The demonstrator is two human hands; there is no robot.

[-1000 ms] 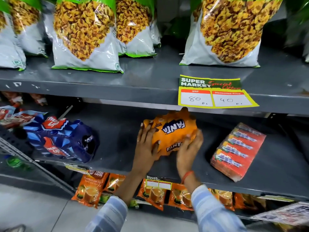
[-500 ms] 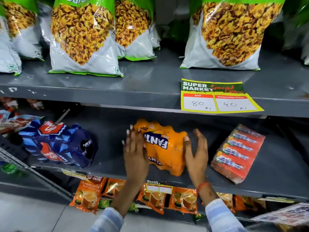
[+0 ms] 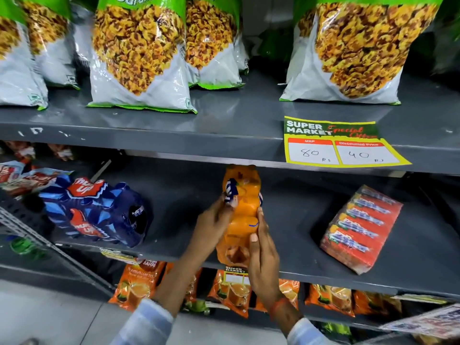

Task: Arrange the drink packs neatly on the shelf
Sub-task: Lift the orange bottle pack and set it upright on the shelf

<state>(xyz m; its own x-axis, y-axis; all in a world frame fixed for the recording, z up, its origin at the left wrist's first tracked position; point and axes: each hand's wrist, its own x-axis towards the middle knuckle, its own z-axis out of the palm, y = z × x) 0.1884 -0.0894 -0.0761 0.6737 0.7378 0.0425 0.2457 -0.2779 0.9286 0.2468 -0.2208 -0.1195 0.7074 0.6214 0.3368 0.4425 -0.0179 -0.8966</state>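
An orange Fanta pack (image 3: 242, 210) lies lengthwise on the grey middle shelf (image 3: 189, 195), one end at the front edge, the other pointing to the back. My left hand (image 3: 211, 225) grips its left side and my right hand (image 3: 263, 255) presses its right side near the front. A dark blue Thums Up pack (image 3: 99, 212) lies on its side to the left, apart from both hands. A red pack of small drink cartons (image 3: 361, 230) lies tilted on the right of the same shelf.
Large snack bags (image 3: 139, 56) stand on the upper shelf, with a yellow price tag (image 3: 341, 145) on its front edge. Orange tea pouches (image 3: 139, 282) hang below. A grey slanted rack (image 3: 27, 225) is at far left. Bare shelf lies between the packs.
The Fanta pack has been turned from lying crosswise to pointing front to back. Both hands have shifted along with it and closed on its narrow sides.
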